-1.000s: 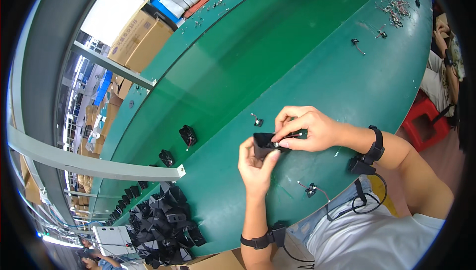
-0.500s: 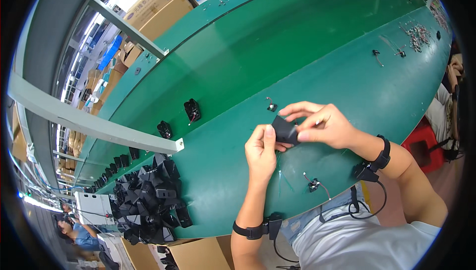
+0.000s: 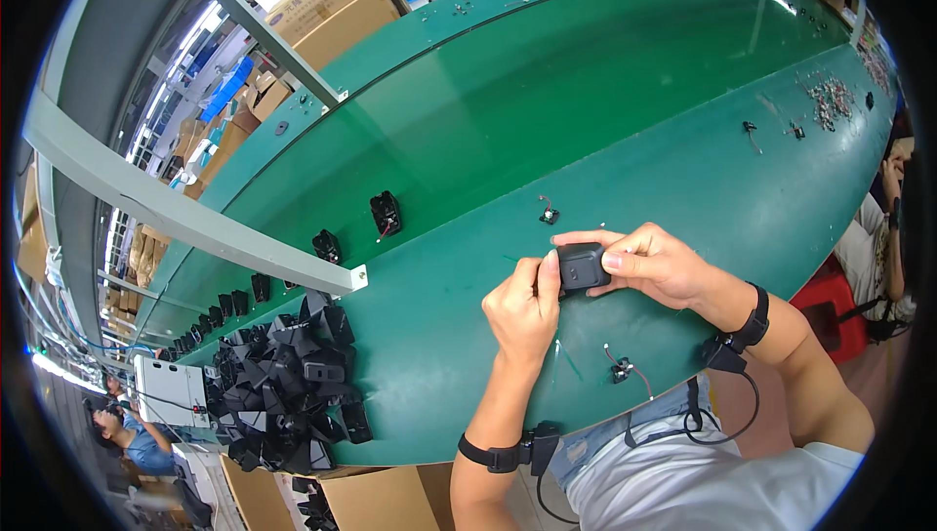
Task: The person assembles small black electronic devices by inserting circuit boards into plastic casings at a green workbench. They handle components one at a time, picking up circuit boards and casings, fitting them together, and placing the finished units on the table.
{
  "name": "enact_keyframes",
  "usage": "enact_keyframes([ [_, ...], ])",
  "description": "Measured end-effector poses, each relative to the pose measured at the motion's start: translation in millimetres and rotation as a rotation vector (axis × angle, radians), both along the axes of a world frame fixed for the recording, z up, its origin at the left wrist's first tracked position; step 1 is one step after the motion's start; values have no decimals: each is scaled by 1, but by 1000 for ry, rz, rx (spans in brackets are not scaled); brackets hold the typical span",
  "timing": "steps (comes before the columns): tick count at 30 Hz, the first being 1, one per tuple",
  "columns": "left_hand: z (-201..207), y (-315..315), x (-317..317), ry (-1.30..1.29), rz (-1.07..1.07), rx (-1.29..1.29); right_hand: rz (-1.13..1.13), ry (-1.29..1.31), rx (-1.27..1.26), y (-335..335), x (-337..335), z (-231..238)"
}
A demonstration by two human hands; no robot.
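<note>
A black plastic housing (image 3: 582,265) is held between my two hands above the green workbench (image 3: 459,336). My left hand (image 3: 525,305) grips its left end, with the thumb along the edge. My right hand (image 3: 656,265) pinches its right end between thumb and fingers. A broad face with a small raised detail is turned up; the inside is hidden. Just beyond my hands lies a small part with wires (image 3: 549,211). Another wired part (image 3: 622,370) rests on the near side, close to the bench edge.
At the left, black housings are heaped in a pile (image 3: 283,380). Several more stand in a row along the sunken green strip, including one with wires (image 3: 386,214). A grey metal frame bar (image 3: 195,214) crosses the left side. Loose wired parts (image 3: 830,103) lie far right.
The black housing has been turned over in my hands, so its broad face with the raised detail now shows. Both hands still hold it, and the view has shifted slightly.
</note>
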State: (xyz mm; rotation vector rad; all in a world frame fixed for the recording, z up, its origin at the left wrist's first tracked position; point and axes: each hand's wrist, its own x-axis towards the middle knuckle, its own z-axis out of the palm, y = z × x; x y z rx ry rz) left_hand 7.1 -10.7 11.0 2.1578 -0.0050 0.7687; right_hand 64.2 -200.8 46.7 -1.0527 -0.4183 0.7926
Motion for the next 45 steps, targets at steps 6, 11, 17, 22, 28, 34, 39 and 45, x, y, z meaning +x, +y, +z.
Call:
enact_keyframes([
  [6, 3, 3, -2, -51, -8, -35, 93, 167, 116, 0, 1, -24],
  [11, 11, 13, 2, -76, 62, 101, -132, -62, 6, 19, -7, -5],
  [17, 49, 114, -68, -57, 478, 515, -104, -1230, -382, 82, 82, 26],
  [22, 43, 194, -148, 485, 970, 785, -101, -1547, -694, 174, 128, 11],
  [28, 16, 209, -159, 595, 959, 776, -14, -1626, -894, 228, 139, -26],
  [34, 16, 201, -149, 597, 944, 808, -133, -1564, -643, 174, 123, -7],
  [39, 28, 195, -161, 451, 915, 657, 52, -1393, -716, 63, 114, 17],
  [45, 39, 154, -120, 265, 709, 470, -40, -1189, -903, 48, 95, -15],
])
